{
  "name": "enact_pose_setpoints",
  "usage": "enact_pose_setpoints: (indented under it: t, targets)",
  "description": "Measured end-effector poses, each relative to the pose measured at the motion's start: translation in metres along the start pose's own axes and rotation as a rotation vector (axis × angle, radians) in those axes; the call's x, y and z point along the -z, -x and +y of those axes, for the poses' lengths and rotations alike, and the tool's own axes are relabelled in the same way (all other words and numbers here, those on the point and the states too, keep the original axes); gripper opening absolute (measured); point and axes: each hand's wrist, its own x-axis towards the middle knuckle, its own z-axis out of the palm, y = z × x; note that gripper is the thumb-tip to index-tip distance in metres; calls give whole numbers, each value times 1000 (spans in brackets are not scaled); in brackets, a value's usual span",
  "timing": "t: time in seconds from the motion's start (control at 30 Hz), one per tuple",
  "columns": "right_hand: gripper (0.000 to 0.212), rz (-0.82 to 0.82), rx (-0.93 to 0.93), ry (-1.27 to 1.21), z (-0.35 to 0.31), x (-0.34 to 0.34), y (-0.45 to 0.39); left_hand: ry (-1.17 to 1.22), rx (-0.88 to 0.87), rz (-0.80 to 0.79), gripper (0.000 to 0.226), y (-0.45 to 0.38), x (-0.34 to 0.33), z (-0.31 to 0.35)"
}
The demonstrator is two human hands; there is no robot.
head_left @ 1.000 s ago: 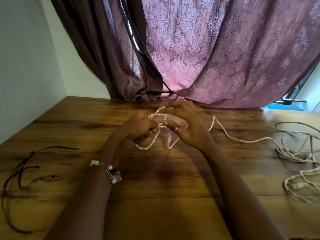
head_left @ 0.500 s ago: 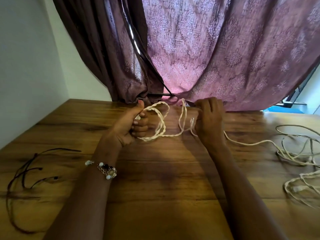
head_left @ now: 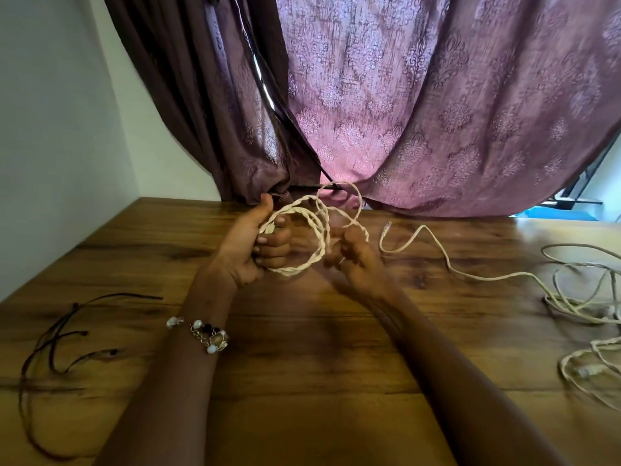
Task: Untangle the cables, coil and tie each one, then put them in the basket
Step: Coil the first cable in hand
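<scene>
No brand, label or writing can be read on anything in view. Nearest, two bare forearms reach forward over the wooden table point(head_left: 302, 381), the left one wearing a beaded bracelet point(head_left: 201, 332) at the wrist. At the near left edge of the table lies a thin dark cable point(head_left: 53, 344), loosely sprawled with several short ends. At the right edge sits a loose heap of pale cables point(head_left: 584, 297), partly cut off by the frame.

Further in, above the middle of the table, both hands are raised side by side. The left hand point(head_left: 255, 243) is turned thumb-up, its fingers curled round one side of a small coil of twisted cream cable point(head_left: 312, 237), thumb pressing along the top of the loops. The right hand point(head_left: 356, 260), with a ring on one finger, is curled on the opposite side of the same coil; it is motion-blurred, so exactly which fingers pinch the strand cannot be told. The coil hangs between the two hands, clear of the wood, with one loop standing up above them.

Just right of the right hand, a cream cable with a clear plug end point(head_left: 387, 226) lies on the table and trails off to the heap.

Beyond the table's far edge hangs a patterned mauve curtain point(head_left: 437, 112), with a plain wall point(head_left: 50, 112) on the left.
</scene>
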Motion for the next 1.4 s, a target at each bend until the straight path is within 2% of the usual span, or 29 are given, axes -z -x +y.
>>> enact_pose_setpoints:
  t: [0.07, 0.17, 0.23, 0.33, 0.4, 0.43, 0.53, 0.6, 0.67, 0.73, 0.8, 0.87, 0.93, 1.0, 1.07, 1.13, 1.23, 1.3, 1.4]
  targets:
    - [6, -89, 53, 435, 9, 6, -2, 9, -45, 44, 43, -2, 2, 0]
    - [29, -218, 105, 895, 9, 11, -5, 38, -183, 168, 37, -6, 7, -1]
    - [33, -270, 116, 1198, 7, 13, -7, 103, -286, 209, 37, -8, 10, 1]
    - [45, -294, 111, 1389, 5, 15, -5, 240, -396, 157, 38, -6, 13, 4]
    - [62, -273, 93, 1391, 4, 18, -6, 309, -467, 117, 38, -6, 14, 5]
    - [59, -250, 83, 1389, 4, 20, -6, 338, -505, 106, 37, -5, 16, 5]
    - [27, -123, 45, 1255, 12, 28, -11, 388, -607, 85, 39, -4, 22, 8]
    - [17, -46, 48, 1178, 15, 28, -12, 388, -636, 88, 40, -3, 24, 9]
    - [15, 25, 110, 1247, 21, 29, -14, 345, -642, 114, 40, -4, 20, 8]
    - [24, 76, 233, 1303, 20, 27, -14, 253, -644, 179, 39, -7, 14, 5]
    - [30, 41, 454, 1241, 15, 23, -14, 114, -623, 285, 37, -11, 8, 1]
    - [30, -35, 631, 1109, 2, 15, -12, -123, -583, 392, 35, -14, -1, -6]
    - [34, -92, 674, 899, -12, 7, -9, -347, -514, 436, 34, -17, -8, -14]
    - [34, -76, 651, 718, -23, 6, -8, -392, -471, 402, 24, -17, -13, -21]
    - [27, 7, 616, 628, -23, 10, -7, -413, -404, 323, 21, -15, -15, -24]
    - [17, 98, 554, 553, -20, 16, -7, -478, -297, 230, 27, -13, -18, -27]
    - [19, 216, 496, 488, -13, 22, -9, -646, -203, 124, 37, -12, -21, -31]
    - [15, 226, 489, 477, -9, 26, -11, -706, -161, 59, 42, -10, -22, -32]
    - [23, 198, 466, 479, -5, 29, -13, -648, -88, -39, 41, -8, -21, -32]
